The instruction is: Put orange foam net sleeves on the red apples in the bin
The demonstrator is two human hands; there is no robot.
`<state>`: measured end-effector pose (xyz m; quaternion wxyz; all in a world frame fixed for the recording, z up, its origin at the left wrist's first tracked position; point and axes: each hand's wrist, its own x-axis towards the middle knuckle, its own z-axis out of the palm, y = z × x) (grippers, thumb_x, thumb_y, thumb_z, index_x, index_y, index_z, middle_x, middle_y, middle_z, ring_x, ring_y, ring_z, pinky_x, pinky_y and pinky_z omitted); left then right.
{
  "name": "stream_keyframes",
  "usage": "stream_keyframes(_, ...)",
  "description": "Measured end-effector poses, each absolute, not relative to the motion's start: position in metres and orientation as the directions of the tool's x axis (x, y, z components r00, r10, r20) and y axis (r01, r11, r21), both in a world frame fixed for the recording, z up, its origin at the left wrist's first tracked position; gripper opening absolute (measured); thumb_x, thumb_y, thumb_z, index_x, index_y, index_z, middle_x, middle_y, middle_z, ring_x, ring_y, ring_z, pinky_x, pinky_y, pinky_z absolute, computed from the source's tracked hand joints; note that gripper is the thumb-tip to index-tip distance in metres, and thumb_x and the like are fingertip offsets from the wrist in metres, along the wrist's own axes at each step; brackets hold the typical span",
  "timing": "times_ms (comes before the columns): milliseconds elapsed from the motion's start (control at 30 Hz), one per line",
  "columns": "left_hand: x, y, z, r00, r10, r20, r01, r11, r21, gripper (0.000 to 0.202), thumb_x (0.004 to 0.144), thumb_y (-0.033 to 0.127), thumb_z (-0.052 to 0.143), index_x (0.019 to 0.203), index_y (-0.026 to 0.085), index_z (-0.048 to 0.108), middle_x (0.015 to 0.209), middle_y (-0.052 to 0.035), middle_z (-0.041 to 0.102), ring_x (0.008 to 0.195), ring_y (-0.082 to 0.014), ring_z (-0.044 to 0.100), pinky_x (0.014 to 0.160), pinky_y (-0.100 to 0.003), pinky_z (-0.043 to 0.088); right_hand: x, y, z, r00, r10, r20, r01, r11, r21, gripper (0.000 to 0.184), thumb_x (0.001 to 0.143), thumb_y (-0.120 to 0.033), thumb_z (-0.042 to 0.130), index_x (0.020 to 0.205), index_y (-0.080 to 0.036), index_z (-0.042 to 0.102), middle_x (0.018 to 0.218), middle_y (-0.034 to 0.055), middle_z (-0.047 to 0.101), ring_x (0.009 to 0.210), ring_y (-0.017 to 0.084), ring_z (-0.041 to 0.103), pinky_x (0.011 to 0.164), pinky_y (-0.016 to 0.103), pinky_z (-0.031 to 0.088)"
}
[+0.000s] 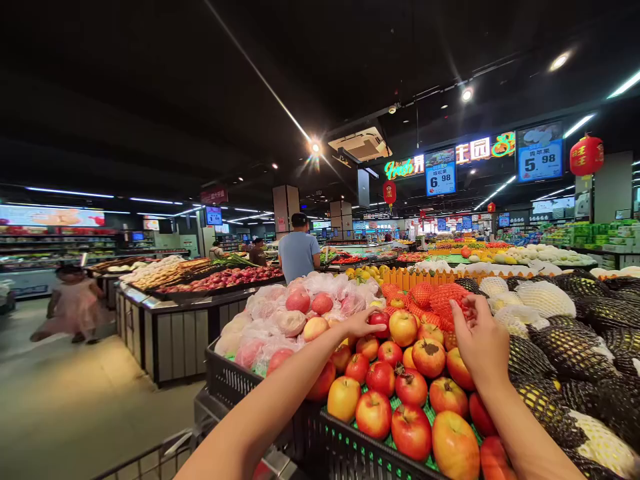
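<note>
My left hand [361, 323] reaches to the far part of a heap of loose apples, its thumb and fingertips around a dark red apple [379, 324]. Fingers apart, my right hand [481, 343] hovers over the right side of the heap with nothing visible in it. Just past its fingers lie red net bags of fruit [445, 303]. Below both hands, red and yellow apples [411, 387] sit on green lining in a black crate [370, 453].
Left of the apples lie plastic-wrapped fruits [290, 320]. Melons in black netting [565, 340] are heaped at the right. Behind the display a person in a blue shirt [299, 257] faces away. A vegetable stand [185, 340] is further left, and a wire cart [155, 460] is near my left forearm.
</note>
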<state>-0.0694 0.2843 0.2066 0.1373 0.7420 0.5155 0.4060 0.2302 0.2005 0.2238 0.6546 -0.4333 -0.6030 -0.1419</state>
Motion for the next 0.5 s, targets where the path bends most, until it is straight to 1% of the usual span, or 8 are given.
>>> stream_keyframes(67,-0.070,0.285,0.207,0.207,0.872,0.443,0.626,-0.466,0.625,0.054,0.059,0.033,0.091,0.107,0.021,0.068,0.108,-0.0058,0.070,0.107,-0.0272,0.064,0.098,-0.040,0.052,0.231,0.201,0.223,0.237,0.337,0.911,0.707,0.583,-0.400,0.039,0.101,-0.056,0.041,0.095,-0.020,0.055,0.079,0.0039,0.068,0.061,0.021,0.062,0.053,0.029,0.027)
stream_keyframes(200,-0.075,0.285,0.207,0.272,0.848,0.455,0.577,-0.522,0.628,0.066,0.052,0.033,0.093,0.112,0.022,0.067,0.113,-0.0063,0.068,0.111,-0.0276,0.062,0.099,-0.039,0.052,0.231,0.200,0.223,0.230,0.337,0.913,0.708,0.586,-0.394,0.040,0.102,-0.056,0.041,0.095,-0.020,0.055,0.077,0.0040,0.068,0.060,0.020,0.061,0.053,0.029,0.027)
stream_keyframes(267,-0.078,0.286,0.206,0.287,0.840,0.460,0.562,-0.537,0.629,0.068,0.050,0.032,0.093,0.112,0.023,0.068,0.113,-0.0054,0.068,0.114,-0.0286,0.061,0.099,-0.038,0.052,0.230,0.200,0.223,0.229,0.343,0.911,0.705,0.587,-0.398,0.042,0.102,-0.058,0.040,0.095,-0.020,0.055,0.077,0.0041,0.067,0.060,0.020,0.061,0.053,0.028,0.027)
stream_keyframes(333,-0.081,0.289,0.206,0.312,0.839,0.446,0.561,-0.542,0.626,0.068,0.049,0.030,0.092,0.112,0.025,0.068,0.118,-0.0053,0.067,0.118,-0.0296,0.059,0.100,-0.037,0.051,0.230,0.200,0.223,0.237,0.348,0.907,0.699,0.588,-0.409,0.043,0.102,-0.059,0.039,0.095,-0.019,0.055,0.077,0.0046,0.067,0.059,0.020,0.060,0.053,0.028,0.026)
stream_keyframes(433,-0.084,0.294,0.204,0.347,0.841,0.414,0.576,-0.540,0.614,0.070,0.049,0.027,0.091,0.115,0.025,0.068,0.128,-0.0070,0.065,0.126,-0.0314,0.057,0.105,-0.038,0.049,0.229,0.201,0.224,0.239,0.354,0.904,0.697,0.586,-0.413,0.042,0.101,-0.059,0.040,0.095,-0.020,0.056,0.079,0.0047,0.068,0.060,0.020,0.061,0.053,0.028,0.027)
stream_keyframes(500,-0.085,0.297,0.201,0.354,0.843,0.405,0.584,-0.537,0.608,0.072,0.051,0.026,0.090,0.120,0.025,0.066,0.134,-0.0078,0.063,0.131,-0.0320,0.054,0.111,-0.040,0.045,0.229,0.201,0.223,0.229,0.355,0.906,0.701,0.585,-0.407,0.041,0.101,-0.058,0.041,0.096,-0.020,0.055,0.081,0.0045,0.069,0.060,0.020,0.061,0.053,0.028,0.027)
